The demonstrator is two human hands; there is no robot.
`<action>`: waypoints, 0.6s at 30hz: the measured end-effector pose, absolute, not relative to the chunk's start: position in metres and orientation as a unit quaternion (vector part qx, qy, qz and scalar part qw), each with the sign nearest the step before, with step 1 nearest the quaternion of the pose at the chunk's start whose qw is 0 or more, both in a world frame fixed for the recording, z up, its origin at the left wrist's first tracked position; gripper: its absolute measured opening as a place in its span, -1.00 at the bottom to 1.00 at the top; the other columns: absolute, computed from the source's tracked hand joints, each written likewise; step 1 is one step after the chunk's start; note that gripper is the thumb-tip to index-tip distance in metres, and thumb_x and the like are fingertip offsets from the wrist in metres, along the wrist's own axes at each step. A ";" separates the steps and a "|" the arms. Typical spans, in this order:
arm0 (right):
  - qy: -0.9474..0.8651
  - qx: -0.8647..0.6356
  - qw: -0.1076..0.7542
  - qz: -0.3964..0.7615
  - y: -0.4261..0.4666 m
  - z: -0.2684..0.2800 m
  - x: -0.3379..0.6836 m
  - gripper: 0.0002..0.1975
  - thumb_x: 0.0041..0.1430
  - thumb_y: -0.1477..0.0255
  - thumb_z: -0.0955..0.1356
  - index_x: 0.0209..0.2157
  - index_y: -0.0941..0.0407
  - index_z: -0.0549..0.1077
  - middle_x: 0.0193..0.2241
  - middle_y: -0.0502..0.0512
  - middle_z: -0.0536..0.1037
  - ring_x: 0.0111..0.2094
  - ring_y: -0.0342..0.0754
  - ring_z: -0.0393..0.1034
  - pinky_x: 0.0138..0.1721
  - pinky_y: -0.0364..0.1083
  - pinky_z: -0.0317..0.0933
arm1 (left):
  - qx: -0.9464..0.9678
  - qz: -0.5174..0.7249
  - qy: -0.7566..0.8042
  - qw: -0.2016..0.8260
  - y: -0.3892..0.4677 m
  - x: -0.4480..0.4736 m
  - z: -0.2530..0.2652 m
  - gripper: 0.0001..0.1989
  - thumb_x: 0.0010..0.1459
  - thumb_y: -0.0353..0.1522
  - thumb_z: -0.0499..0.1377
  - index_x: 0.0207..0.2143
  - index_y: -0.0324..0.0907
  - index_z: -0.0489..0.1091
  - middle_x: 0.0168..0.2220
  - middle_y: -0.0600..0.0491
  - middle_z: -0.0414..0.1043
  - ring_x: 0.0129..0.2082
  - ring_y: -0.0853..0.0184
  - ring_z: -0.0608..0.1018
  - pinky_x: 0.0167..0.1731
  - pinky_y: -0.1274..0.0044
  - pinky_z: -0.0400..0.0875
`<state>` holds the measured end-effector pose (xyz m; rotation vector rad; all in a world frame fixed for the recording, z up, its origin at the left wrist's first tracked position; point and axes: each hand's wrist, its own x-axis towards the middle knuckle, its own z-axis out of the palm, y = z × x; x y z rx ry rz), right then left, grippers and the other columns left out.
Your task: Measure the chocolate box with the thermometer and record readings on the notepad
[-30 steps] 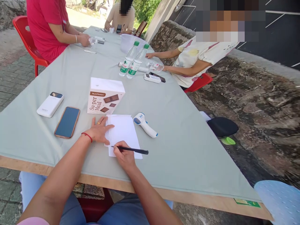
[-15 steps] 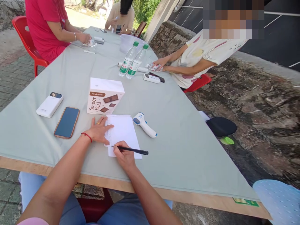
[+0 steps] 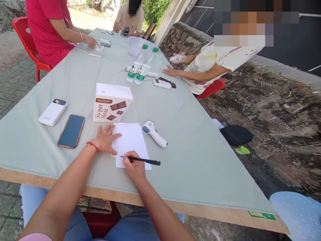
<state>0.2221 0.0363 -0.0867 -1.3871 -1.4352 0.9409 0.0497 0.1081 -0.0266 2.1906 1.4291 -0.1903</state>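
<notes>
— Head view, from the left edge: what do you have?

— A white power bank (image 3: 52, 112), then a phone (image 3: 71, 130) lying face up on the grey table cloth (image 3: 190, 157). My left hand (image 3: 105, 140) lies flat with fingers spread, pressing the left margin of the notepad (image 3: 130, 142). Behind it stands a Su-per Meal box (image 3: 112, 103).

— And the right?

— My right hand (image 3: 134, 167) pinches a black pen (image 3: 141, 160), its tip touching the lower left of the page. Just beside the pad lies a white and blue thermometer gun (image 3: 154, 133).

— Anything different from a second ago?

— My hands have hardly moved; the pen has shifted slightly to the right along the line, so I judge the writing goes on. Across the table, the person in the pale shirt has lifted a small bottle (image 3: 177, 59) off the cloth and now holds it in the air, the other hand flat on the table.

— What can't you make out?

— Whatever is written: the page reads as blank white in the glare. My fingertips hide the grip on the pen. Two water bottles (image 3: 140, 67) stand further back; the small things at the far end are too tiny to name.
</notes>
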 end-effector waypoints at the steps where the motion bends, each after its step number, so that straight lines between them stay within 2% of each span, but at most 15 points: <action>1: -0.582 -0.562 0.447 0.382 0.036 -0.087 0.222 -0.88 -0.09 0.34 0.28 -0.60 0.07 0.31 -0.66 -0.10 0.29 -0.58 -0.15 0.15 -0.52 -0.14 0.08 | 0.808 -0.070 0.526 0.256 0.108 0.050 -0.027 -0.02 -0.13 0.02 0.28 0.31 -0.01 0.02 0.42 -0.15 -0.45 0.40 -0.02 -0.36 0.21 -0.06 -0.52; 13: -0.597 -0.556 0.453 0.361 0.035 -0.092 0.222 -0.88 -0.04 0.36 0.28 -0.58 0.06 0.29 -0.66 -0.11 0.28 -0.59 -0.14 0.15 -0.52 -0.14 0.08 | 0.804 -0.040 0.526 0.273 0.109 0.048 -0.032 -0.03 -0.17 -0.01 0.31 0.29 -0.03 0.07 0.42 -0.17 -0.42 0.39 -0.06 -0.34 0.19 -0.06 -0.57; 15: -0.587 -0.563 0.487 0.319 0.036 -0.091 0.225 -0.89 0.05 0.35 0.28 -0.50 0.06 0.33 -0.60 -0.08 0.35 -0.54 -0.12 0.21 -0.47 -0.12 0.13 | 0.803 -0.034 0.528 0.274 0.109 0.047 -0.033 -0.02 -0.18 -0.02 0.32 0.28 -0.03 0.07 0.42 -0.18 -0.42 0.39 -0.07 -0.33 0.19 -0.06 -0.57; 18: -0.604 -0.564 0.515 0.230 0.046 -0.090 0.234 -0.82 0.22 0.33 0.23 -0.28 0.08 0.41 -0.38 0.05 0.49 -0.34 -0.04 0.36 -0.28 -0.07 0.22 | 0.798 -0.034 0.535 0.275 0.109 0.045 -0.032 -0.01 -0.20 -0.07 0.34 0.28 -0.04 0.08 0.42 -0.19 -0.39 0.40 -0.07 -0.29 0.21 -0.05 -0.52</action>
